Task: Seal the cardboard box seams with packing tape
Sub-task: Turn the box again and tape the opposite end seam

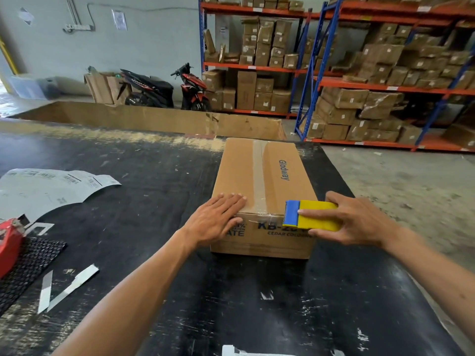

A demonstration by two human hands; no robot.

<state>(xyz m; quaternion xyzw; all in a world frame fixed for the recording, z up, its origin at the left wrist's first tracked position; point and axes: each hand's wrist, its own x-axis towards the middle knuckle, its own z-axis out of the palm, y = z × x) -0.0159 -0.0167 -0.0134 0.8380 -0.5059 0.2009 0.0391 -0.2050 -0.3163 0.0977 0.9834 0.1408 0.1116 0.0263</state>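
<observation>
A closed brown cardboard box (280,181) lies lengthwise on the black table (154,201). A strip of clear packing tape (258,176) runs along its top centre seam and folds over the near edge. My left hand (218,217) rests flat on the box's near left top corner, fingers together. My right hand (359,218) grips a yellow and blue tape dispenser (311,215) at the box's near right corner, its blue end pointing toward the seam.
A red tape dispenser (10,240) sits on a black mesh mat (30,263) at the left edge. A sheet of label backing (51,188) and paper strips (69,286) lie on the table. A large open carton (154,119), shelving with boxes (359,73) and a motorbike (164,88) stand behind.
</observation>
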